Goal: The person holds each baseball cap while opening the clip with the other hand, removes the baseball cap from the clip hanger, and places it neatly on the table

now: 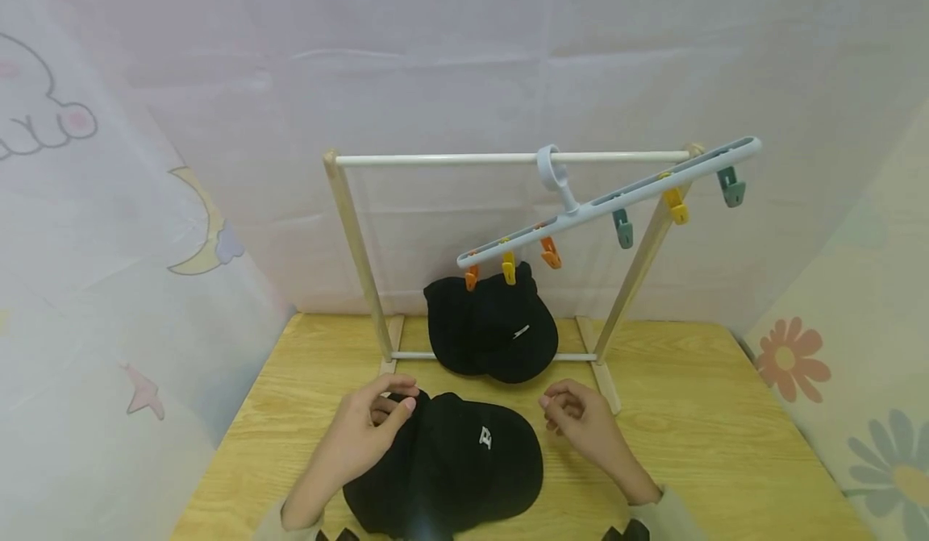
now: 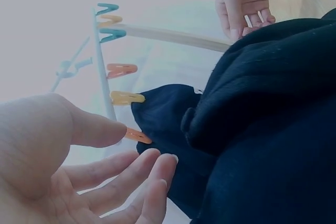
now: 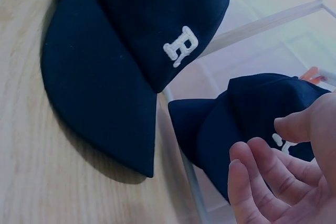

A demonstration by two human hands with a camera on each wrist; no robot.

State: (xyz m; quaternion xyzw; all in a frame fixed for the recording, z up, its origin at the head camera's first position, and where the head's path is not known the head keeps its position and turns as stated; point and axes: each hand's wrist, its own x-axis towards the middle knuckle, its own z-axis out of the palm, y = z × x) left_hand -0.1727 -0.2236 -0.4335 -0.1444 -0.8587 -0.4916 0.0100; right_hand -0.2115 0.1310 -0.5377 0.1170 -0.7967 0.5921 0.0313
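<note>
A black baseball cap (image 1: pixel 501 464) with a white letter R lies on the wooden table, its brim to the right. My left hand (image 1: pixel 368 428) hovers by the cap's back edge, thumb and fingers apart with nothing between them. Whether it touches the cloth I cannot tell. To the right of the brim, my right hand (image 1: pixel 583 422) is held off the cap, its fingers loosely bent and holding nothing. Behind, a second black cap (image 1: pixel 486 323) hangs from an orange clip (image 2: pixel 137 135) and a yellow clip (image 2: pixel 127 97) on a tilted pale blue hanger (image 1: pixel 617 202).
The hanger hooks over the white bar (image 1: pixel 450 160) of a wooden rack (image 1: pixel 356 243) at the back of the table (image 1: pixel 697 444). Several more coloured clips, such as a green clip (image 1: pixel 731 186), dangle from the hanger's right part. Printed cloth (image 1: pixel 218 81) surrounds the table.
</note>
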